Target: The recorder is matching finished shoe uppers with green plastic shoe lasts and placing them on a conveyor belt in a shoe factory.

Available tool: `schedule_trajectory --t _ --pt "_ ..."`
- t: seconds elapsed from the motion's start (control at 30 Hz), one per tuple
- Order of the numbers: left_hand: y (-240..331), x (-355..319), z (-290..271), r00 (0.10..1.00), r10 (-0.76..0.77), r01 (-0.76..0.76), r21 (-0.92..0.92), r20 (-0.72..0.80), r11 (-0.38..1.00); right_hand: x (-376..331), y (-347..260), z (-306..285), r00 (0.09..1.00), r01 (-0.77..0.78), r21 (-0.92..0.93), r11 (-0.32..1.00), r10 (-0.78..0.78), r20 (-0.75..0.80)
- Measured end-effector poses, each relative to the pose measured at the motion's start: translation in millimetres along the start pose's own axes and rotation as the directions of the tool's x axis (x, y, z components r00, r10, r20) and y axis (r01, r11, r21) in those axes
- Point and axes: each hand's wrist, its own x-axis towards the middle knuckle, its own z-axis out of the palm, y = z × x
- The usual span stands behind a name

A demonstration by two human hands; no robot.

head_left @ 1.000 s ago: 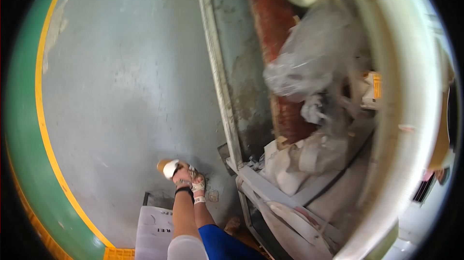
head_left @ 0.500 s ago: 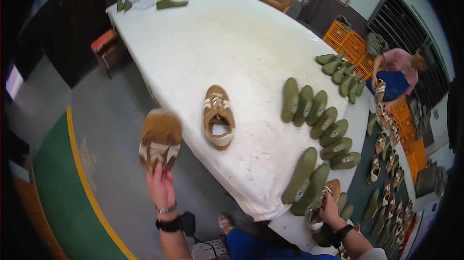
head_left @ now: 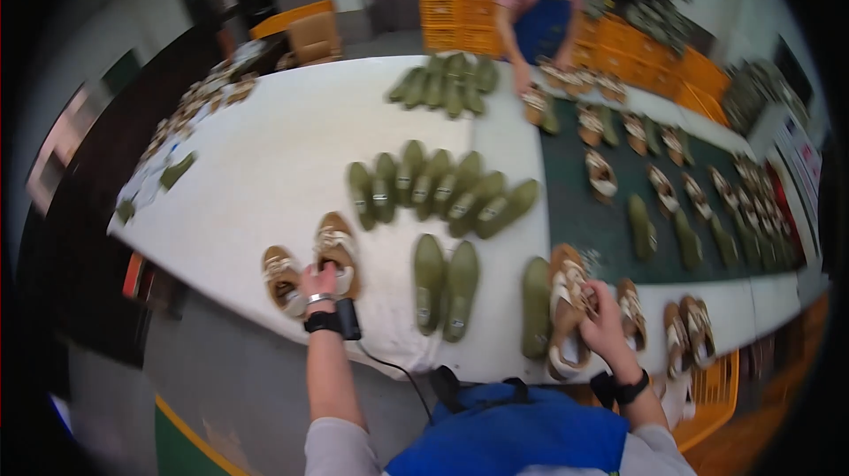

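My left hand (head_left: 320, 282) is closed at the opening of a tan and white sneaker (head_left: 337, 237) on the white tabletop. A matching sneaker (head_left: 279, 274) stands right beside it on the left. On the right, my right hand (head_left: 605, 321) pinches the upper of another tan sneaker (head_left: 563, 286) near its laces; the fingertips are partly hidden. Next to that shoe lies a green shoe last (head_left: 535, 310). Two more green lasts (head_left: 429, 286) lie between my hands, with a fanned row of lasts (head_left: 433, 184) behind them.
A white-covered table (head_left: 265, 149) stretches ahead. On its right, a dark green mat (head_left: 601, 246) bears many shoes and lasts. More sneakers (head_left: 676, 334) stand at the near right edge, above an orange crate (head_left: 715, 401). Across the table a person (head_left: 539, 11) in a blue apron handles shoes.
My view has swung to the right. My left hand has brought its sneaker from beyond the table edge onto the table beside the other one. My right hand stays at its sneaker.
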Motion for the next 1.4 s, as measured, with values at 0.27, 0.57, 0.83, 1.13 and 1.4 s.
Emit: schedule_trajectory --t 0.27,0.57,0.83,1.13,1.4 --pt "-297.9 -299.8 128.0 0.515 -0.559 -0.801 0.597 0.650 -0.042 -6.7 29.8 -51.2 0.975 0.052 0.034 0.998 -0.044 -0.216" --pt "-421.0 -369.3 85.9 0.364 -0.681 -0.931 0.219 0.636 -0.293 -20.4 87.3 -86.8 0.992 0.079 0.068 0.995 -0.072 -0.106" --pt "-429.4 -368.4 97.2 0.515 -0.733 -0.857 0.290 0.444 -0.426 -14.3 95.2 -83.6 0.976 0.062 0.124 0.990 -0.035 -0.213" --pt "-440.0 -375.3 123.0 0.047 -0.634 -0.994 -0.027 0.772 -0.107 -7.7 65.3 -86.0 0.947 0.122 0.156 0.980 -0.068 -0.314" --pt "-435.9 -371.5 121.0 0.036 -0.606 -0.999 0.045 0.794 0.000 -16.9 58.0 -82.1 0.932 0.172 0.166 0.971 -0.105 -0.348"
